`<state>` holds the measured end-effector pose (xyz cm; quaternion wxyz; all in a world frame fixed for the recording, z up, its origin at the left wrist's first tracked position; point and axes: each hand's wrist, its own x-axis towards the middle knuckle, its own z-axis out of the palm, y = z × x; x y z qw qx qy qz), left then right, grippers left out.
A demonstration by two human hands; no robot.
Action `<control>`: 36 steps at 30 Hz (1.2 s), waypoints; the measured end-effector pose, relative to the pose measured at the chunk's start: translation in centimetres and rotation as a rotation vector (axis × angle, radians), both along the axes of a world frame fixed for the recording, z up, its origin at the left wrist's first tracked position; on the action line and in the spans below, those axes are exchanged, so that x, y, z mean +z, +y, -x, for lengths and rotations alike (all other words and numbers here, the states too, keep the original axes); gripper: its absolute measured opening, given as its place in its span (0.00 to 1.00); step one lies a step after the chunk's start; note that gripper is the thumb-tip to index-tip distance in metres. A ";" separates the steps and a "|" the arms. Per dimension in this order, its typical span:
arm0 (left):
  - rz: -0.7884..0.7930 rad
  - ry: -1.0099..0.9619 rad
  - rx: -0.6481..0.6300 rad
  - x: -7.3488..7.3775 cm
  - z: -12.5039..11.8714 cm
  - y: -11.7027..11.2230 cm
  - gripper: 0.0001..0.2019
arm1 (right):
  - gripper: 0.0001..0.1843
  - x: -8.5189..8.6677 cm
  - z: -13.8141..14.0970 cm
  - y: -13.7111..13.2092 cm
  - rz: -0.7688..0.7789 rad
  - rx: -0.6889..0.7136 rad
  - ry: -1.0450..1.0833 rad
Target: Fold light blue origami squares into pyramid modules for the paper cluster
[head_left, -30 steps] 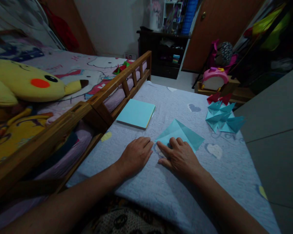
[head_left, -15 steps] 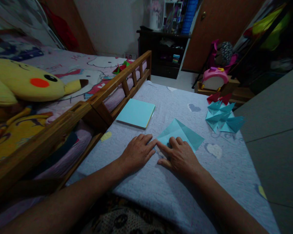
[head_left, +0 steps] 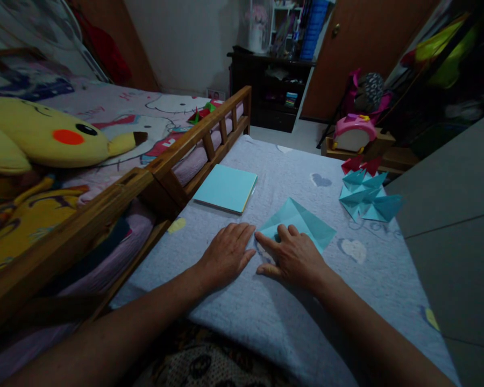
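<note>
Where the cloth-covered bench (head_left: 234, 322) adjoins a wooden rail (head_left: 201, 129), a creased turquoise sheet (head_left: 306, 226) lies partly beneath the right hand (head_left: 298, 258), index finger extended to its left corner, thumb apart; the left hand (head_left: 228, 255) rests just beside, fingers together.

The left hand (head_left: 228, 255) and right hand (head_left: 298, 255) are bare, as are both forearms (head_left: 145, 314), and the lap cloth (head_left: 221, 365) is tan and black, with fine dots and dark rings.
</note>
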<state>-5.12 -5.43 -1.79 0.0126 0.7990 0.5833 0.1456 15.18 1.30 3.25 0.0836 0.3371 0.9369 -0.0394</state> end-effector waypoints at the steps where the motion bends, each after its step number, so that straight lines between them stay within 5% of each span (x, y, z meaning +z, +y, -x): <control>1: -0.005 -0.001 -0.001 -0.1 0.0 0.0 0.22 | 0.47 0.1 0.1 0.1 0.005 0.003 0.001; 12: -0.002 -0.069 -0.014 0.4 0.1 -0.1 0.30 | 0.51 -0.5 -0.8 0.5 0.027 -0.019 0.129; 21: 0.106 0.101 -0.044 2.0 -0.2 0.2 0.23 | 0.38 -0.1 -1.5 -0.2 0.048 0.011 0.147; 36: 0.084 0.109 -0.039 1.5 -0.2 0.0 0.22 | 0.39 -0.3 -2.7 -1.3 -0.031 0.024 0.095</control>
